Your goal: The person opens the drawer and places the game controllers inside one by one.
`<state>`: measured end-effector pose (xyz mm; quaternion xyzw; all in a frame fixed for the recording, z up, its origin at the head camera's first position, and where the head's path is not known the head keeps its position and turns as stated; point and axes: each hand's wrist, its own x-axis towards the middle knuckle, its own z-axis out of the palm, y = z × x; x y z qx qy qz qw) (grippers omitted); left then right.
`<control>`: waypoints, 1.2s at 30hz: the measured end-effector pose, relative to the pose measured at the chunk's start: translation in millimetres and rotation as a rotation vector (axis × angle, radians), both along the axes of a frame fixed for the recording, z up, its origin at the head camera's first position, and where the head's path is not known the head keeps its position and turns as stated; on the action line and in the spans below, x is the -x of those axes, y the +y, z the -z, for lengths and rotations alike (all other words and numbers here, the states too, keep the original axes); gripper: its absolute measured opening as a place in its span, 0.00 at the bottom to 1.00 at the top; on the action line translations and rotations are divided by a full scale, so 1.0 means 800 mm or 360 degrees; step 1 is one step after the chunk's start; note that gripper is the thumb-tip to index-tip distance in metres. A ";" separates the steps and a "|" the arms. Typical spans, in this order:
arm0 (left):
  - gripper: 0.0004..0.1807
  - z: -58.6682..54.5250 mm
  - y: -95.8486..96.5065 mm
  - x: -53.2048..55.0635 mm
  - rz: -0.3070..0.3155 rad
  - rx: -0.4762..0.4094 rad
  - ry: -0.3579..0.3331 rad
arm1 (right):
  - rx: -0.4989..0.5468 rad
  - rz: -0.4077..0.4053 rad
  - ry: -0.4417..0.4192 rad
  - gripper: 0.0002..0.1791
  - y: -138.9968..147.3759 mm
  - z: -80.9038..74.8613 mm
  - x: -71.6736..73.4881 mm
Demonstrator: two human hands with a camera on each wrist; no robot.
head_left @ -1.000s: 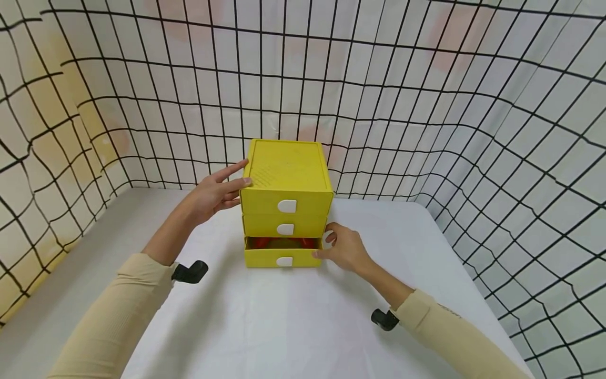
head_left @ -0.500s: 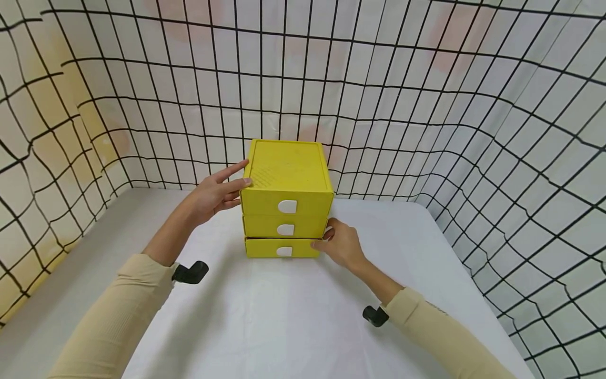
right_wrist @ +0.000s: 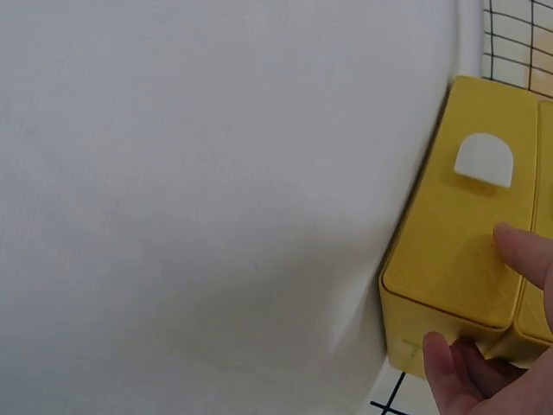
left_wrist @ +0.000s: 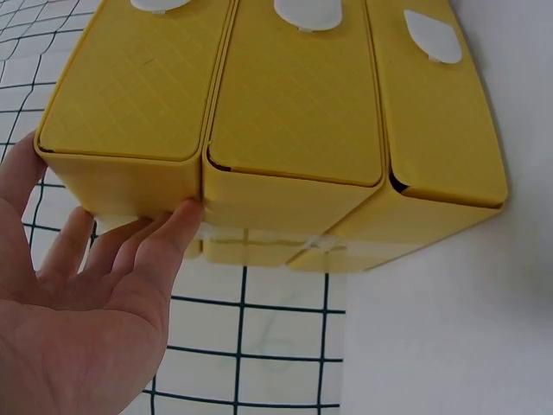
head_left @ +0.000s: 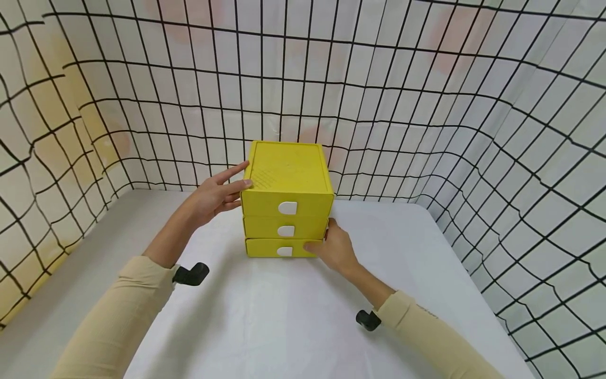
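Note:
A yellow three-drawer unit (head_left: 291, 168) stands upright on the white table. Each drawer front bears a white rounded tab. All three drawers sit pushed in; the bottom drawer (head_left: 265, 248) is level with the others. My left hand (head_left: 210, 199) rests on the unit's left side near the top, fingers extended, thumb at the top front edge. At the lower right corner, my right hand (head_left: 337, 248) presses its thumb on the bottom drawer's front. Its other fingers (right_wrist: 443, 367) touch the unit's side, partly hidden in the head view. The drawers' contents are hidden.
A white cloth covers the table (head_left: 284, 316). Black grid mesh (head_left: 303, 79) over pale sheeting rises at the back and both sides, close behind the unit. A small black camera (head_left: 191, 273) is on the left wrist, another black camera (head_left: 368, 319) on the right.
The bottom drawer, partly pulled out with red and green things showing inside, has gone back into the unit. The right hand moved inward and left with it. The left hand stayed put.

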<state>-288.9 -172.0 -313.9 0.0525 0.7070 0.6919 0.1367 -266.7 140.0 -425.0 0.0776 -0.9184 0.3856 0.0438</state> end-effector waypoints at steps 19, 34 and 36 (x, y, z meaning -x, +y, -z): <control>0.43 0.000 0.003 0.000 0.0029 0.0035 0.0002 | 0.0112 0.0117 0.0058 0.45 -0.009 0.012 -0.004; 0.42 -0.001 0.005 0.001 -0.0012 0.0002 -0.0009 | 0.0137 0.0109 0.0120 0.42 -0.006 0.017 0.000; 0.41 -0.002 0.005 0.001 -0.0028 0.0000 -0.0011 | 0.0142 0.0111 0.0127 0.42 -0.007 0.017 0.002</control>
